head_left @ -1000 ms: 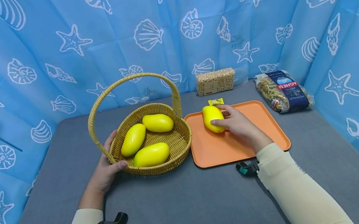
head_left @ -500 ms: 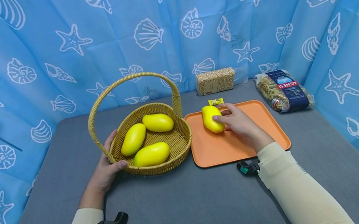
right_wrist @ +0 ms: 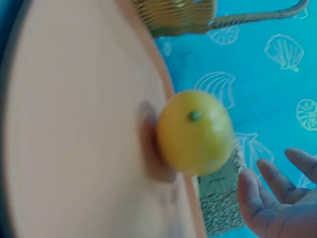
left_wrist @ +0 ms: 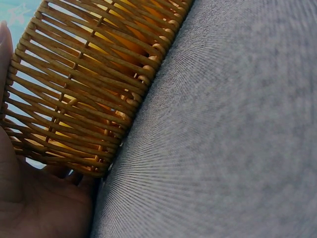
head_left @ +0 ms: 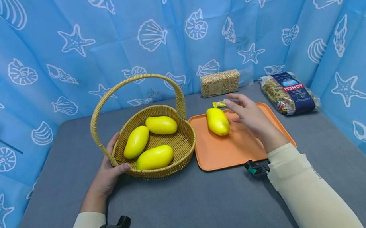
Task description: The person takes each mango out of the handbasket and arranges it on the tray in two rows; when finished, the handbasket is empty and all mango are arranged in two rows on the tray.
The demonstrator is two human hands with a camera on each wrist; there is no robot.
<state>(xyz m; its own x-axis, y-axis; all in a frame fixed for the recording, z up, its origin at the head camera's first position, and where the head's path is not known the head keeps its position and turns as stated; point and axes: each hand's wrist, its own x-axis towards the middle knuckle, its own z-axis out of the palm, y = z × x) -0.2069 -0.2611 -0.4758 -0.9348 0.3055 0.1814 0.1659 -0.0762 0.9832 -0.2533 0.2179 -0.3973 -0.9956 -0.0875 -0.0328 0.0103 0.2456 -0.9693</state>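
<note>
My left hand (head_left: 107,175) grips the left side of a wicker basket (head_left: 167,171), thumb over the rim and fingers round the outer wall. Inside lie three yellow mangoes, one of them this front mango (head_left: 155,158). In the left wrist view the woven wall (left_wrist: 84,74) slants above the grey cloth, with the hand at its lower left. Another mango (head_left: 218,121) lies on the orange tray (head_left: 226,153); its green stem end shows in the right wrist view. To the right of this mango my right hand (head_left: 250,116) is held with fingers spread, apart from it and holding nothing.
A small yellow-wrapped candy (head_left: 218,104) lies behind the tray. Farther back stands a vacuum-packed bag of grains (head_left: 220,83). A pasta bag (head_left: 290,93) lies right of the tray. The basket's tall handle (head_left: 131,79) arches upward. A blue shell-patterned curtain (head_left: 169,31) surrounds the table.
My right hand has let go of the mango on the tray and moved up and to the right. The left hand and basket have stayed in place.
</note>
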